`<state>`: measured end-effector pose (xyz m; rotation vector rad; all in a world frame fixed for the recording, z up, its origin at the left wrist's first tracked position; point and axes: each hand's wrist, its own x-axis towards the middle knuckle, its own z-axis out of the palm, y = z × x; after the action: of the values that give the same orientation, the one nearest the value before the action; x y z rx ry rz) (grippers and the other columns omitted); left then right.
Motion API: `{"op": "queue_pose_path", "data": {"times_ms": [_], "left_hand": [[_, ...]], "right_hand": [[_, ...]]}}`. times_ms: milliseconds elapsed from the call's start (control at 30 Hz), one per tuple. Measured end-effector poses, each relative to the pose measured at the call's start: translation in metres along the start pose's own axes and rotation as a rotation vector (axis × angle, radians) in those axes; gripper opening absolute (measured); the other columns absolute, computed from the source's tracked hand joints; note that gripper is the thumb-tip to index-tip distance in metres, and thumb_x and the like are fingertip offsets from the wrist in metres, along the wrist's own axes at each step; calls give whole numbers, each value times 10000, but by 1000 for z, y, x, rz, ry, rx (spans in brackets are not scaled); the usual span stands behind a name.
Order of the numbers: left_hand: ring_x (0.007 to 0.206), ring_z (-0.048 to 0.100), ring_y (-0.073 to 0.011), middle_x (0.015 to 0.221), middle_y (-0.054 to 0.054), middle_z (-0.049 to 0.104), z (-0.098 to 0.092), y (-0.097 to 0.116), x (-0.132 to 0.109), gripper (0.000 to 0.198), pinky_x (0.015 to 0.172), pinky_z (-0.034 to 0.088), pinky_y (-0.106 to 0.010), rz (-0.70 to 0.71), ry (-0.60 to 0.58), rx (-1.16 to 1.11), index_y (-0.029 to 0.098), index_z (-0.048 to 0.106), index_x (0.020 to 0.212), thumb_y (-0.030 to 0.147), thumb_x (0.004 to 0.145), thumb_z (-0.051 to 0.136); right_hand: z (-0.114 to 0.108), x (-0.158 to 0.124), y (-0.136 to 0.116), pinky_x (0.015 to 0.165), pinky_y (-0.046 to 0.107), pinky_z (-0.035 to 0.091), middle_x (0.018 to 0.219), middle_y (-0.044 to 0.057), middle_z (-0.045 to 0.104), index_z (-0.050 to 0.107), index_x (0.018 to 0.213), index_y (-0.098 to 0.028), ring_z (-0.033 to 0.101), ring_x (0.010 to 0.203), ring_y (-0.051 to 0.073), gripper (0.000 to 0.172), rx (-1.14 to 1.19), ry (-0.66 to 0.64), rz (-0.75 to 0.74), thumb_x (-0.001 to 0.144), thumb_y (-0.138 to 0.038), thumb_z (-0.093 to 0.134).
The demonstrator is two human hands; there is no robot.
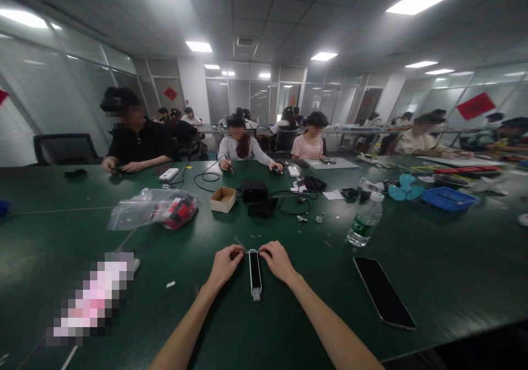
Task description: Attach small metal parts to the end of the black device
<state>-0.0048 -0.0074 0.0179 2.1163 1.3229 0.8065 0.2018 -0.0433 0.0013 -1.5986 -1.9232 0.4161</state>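
Note:
On the green table in front of me lies a slim, elongated device (255, 271) with a dark face, a pale frame and a grey tip at its near end. My left hand (225, 265) is closed, its fingertips pinched at the left of the device's far end. A thin, faint strip (238, 242) sticks out by those fingers; what it is I cannot make out. Opposite it, my right hand (279, 260) is closed too, thumb and fingers pinched at the right of the same end. Whatever either pinch holds is too small to name.
A water bottle (365, 220) and a phone (383, 292) stand and lie to the right. Ahead are a small cardboard box (223, 200), a black box (254, 191), cables and a plastic bag (140, 208). Several people sit across the table.

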Motion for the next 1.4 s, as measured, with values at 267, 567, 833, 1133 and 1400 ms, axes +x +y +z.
{"op": "queue_pose_path", "data": {"times_ms": [267, 567, 833, 1133, 1400], "left_hand": [[842, 636, -198, 971, -30, 728, -2, 0, 0, 268, 796, 482, -306, 8, -29, 26, 220, 719, 973, 301, 807, 525], [797, 613, -195, 904, -23, 717, -3, -2, -1, 243, 761, 461, -300, 19, -70, 26, 225, 713, 947, 309, 796, 543], [782, 597, -186, 832, -10, 691, -4, -1, -1, 153, 743, 456, -287, 21, -61, 41, 218, 689, 858, 301, 766, 599], [823, 638, -189, 886, -10, 716, -2, -1, -2, 175, 778, 471, -286, 56, -63, 15, 228, 691, 891, 323, 810, 569], [825, 656, -198, 894, -7, 733, -3, 0, -4, 203, 785, 480, -293, 87, -37, 58, 238, 725, 916, 332, 831, 566]], "right_hand": [[-4, -1, -4, 830, 320, 399, 981, 40, 646, 676, 975, -230, 528, 942, 189, 238, -2, -14, 9, 937, -307, 454], [-2, -1, -2, 834, 313, 392, 978, 37, 656, 678, 971, -234, 531, 941, 188, 220, 0, 2, -4, 931, -292, 469], [-1, 0, -1, 839, 302, 388, 976, 40, 661, 683, 970, -230, 532, 947, 187, 213, -14, 8, -12, 927, -282, 481], [-4, -2, -3, 829, 317, 388, 980, 46, 654, 683, 973, -232, 530, 949, 196, 248, 28, -1, 1, 936, -315, 452], [-5, -2, -3, 800, 306, 393, 967, 34, 648, 682, 974, -227, 526, 925, 185, 235, 21, -7, 12, 931, -302, 463]]}}
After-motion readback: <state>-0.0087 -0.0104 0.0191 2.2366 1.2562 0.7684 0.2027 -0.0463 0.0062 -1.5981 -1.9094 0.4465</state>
